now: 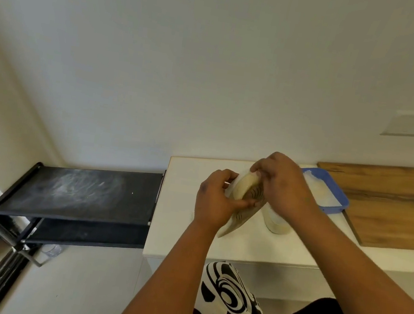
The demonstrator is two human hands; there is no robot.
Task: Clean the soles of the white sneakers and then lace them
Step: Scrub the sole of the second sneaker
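Observation:
A white sneaker (245,189) is held tilted above the white table (184,180), its cream sole with dark tread lines turned toward me. My left hand (214,200) grips its left side, thumb lying across the sole. My right hand (284,186) curls over the toe end from the right; what its fingers hold is hidden. The second white sneaker (277,224) stands on the table just under my right wrist, mostly hidden.
A blue tray (339,194) with something white in it sits at the back right, beside a wooden board (393,204). A black two-level rack (81,192) stands left of the table. My patterned clothing (232,307) is below the table edge.

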